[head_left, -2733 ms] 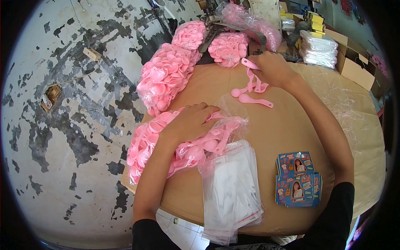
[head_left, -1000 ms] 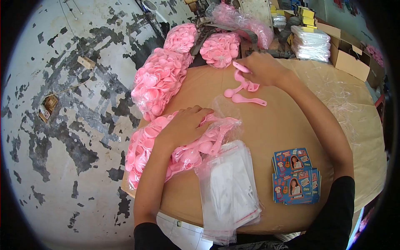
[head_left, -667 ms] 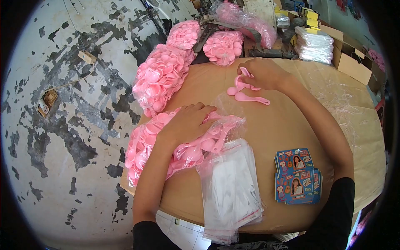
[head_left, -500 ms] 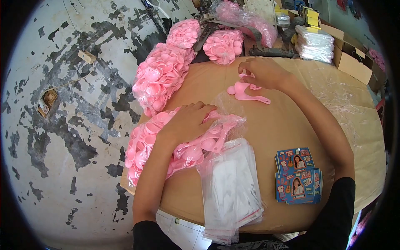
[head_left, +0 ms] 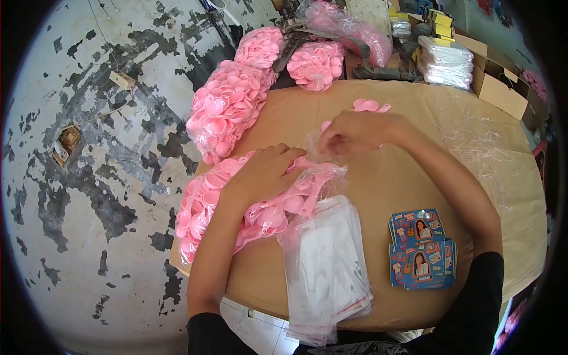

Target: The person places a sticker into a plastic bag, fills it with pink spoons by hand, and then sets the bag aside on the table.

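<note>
My left hand (head_left: pixel 266 171) lies over an open clear plastic bag of pink plastic scoops (head_left: pixel 207 189), its fingers stretched across the scoops near the bag's mouth. My right hand (head_left: pixel 349 133) is above the brown table a little to the right of that mouth. Motion smears its bent fingers, and I cannot make out anything in them. Part of a pink scoop (head_left: pixel 325 126) shows beside its knuckles; the rest is hidden beneath the hand. Farther back, another pink scoop (head_left: pixel 367 105) lies on the table.
Flat clear plastic sleeves (head_left: pixel 328 266) lie at the front edge, with stacked blue printed cards (head_left: pixel 421 260) to their right. Filled scoop bags (head_left: pixel 228 109) stand at the back left. Plastic packs (head_left: pixel 445 62) and a cardboard box (head_left: pixel 500 92) are at the back right.
My right hand has moved toward me and slightly left, from the far scoops to near the bag's mouth. A scoop now shows where it was. My left hand has stayed put.
</note>
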A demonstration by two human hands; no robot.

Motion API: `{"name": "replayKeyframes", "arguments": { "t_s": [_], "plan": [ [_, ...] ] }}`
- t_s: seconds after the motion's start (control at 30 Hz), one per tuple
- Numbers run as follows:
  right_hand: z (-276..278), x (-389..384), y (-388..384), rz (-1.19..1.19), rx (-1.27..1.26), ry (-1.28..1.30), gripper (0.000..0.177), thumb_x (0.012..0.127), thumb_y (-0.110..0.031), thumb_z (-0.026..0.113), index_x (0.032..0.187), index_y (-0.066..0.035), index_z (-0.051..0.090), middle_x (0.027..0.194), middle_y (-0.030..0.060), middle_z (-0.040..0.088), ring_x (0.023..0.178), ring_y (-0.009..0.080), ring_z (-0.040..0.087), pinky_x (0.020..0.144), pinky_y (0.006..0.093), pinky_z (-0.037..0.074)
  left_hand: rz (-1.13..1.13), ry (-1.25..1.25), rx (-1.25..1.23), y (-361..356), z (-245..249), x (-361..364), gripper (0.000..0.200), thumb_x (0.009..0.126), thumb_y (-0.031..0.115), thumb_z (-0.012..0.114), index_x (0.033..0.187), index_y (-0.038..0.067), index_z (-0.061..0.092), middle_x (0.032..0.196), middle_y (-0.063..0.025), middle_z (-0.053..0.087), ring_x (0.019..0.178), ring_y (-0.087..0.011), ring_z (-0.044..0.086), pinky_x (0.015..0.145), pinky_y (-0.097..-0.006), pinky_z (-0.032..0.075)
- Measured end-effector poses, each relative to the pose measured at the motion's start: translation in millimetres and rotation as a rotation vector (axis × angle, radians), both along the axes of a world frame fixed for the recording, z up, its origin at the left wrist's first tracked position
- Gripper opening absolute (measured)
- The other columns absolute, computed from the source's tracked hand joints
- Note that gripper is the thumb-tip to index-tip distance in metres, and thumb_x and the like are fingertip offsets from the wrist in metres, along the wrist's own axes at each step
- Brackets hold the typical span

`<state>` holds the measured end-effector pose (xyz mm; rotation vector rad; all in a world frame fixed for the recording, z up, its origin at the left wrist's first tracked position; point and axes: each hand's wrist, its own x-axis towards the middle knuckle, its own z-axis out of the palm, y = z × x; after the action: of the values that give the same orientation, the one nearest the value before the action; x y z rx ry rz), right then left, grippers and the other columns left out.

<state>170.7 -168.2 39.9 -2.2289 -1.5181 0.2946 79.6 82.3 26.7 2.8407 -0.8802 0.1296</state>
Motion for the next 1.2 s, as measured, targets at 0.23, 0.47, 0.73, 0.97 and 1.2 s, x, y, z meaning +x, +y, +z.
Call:
{"name": "replayKeyframes", "arguments": {
  "t_s": [0.23,0.47,0.73,0.97,1.2],
  "plan": [
    [-3,-6,12,-0.026,0.132,0.011,0.018,0.086,-0.010,0.060,0.098,0.000,0.069,0.091,0.0125,0.070,0.082,0.0232,0.067,0.075,0.0352,0.053,-0.012,0.004,0.027,-1,2,0,0.036,0.097,0.022,0.051,0.127,0.002,0.057,0.120,-0.0196,0.060,0.110,-0.0367,0.057,0.096,-0.0432,0.044],
    [16,-19,13,-0.047,-0.209,-0.041,0.016,0.080,-0.009,0.064,0.092,0.000,0.068,0.098,0.0165,0.068,0.094,0.0277,0.067,0.080,0.0369,0.053,0.008,-0.047,-0.204,-4,4,3,0.032,0.100,0.022,0.045,0.115,-0.001,0.062,0.103,-0.0232,0.064,0.101,-0.0397,0.059,0.091,-0.0445,0.046],
    [-28,-32,30,0.001,-0.124,-0.271,0.025,0.085,-0.022,0.063,0.102,-0.005,0.068,0.094,0.0160,0.069,0.081,0.0320,0.066,0.072,0.0463,0.052,-0.015,0.018,-0.262,-9,14,2,0.032,0.100,0.021,0.044,0.112,-0.004,0.062,0.105,-0.0236,0.064,0.100,-0.0418,0.058,0.090,-0.0448,0.046],
    [35,-32,-1,-0.100,-0.210,0.042,0.020,0.088,-0.017,0.062,0.094,0.002,0.066,0.087,0.0178,0.067,0.080,0.0283,0.065,0.069,0.0396,0.048,-0.013,0.012,-0.240,-2,8,4,0.034,0.101,0.021,0.043,0.115,-0.003,0.062,0.110,-0.0216,0.063,0.104,-0.0388,0.058,0.094,-0.0432,0.045],
    [69,-7,-51,-0.243,-0.127,0.025,0.024,0.089,-0.022,0.068,0.103,-0.002,0.069,0.087,0.0090,0.070,0.079,0.0172,0.063,0.072,0.0332,0.048,-0.012,-0.069,-0.153,-1,4,-1,0.037,0.101,0.023,0.041,0.117,-0.003,0.061,0.109,-0.0218,0.063,0.105,-0.0378,0.058,0.095,-0.0427,0.045]
  ]
}}
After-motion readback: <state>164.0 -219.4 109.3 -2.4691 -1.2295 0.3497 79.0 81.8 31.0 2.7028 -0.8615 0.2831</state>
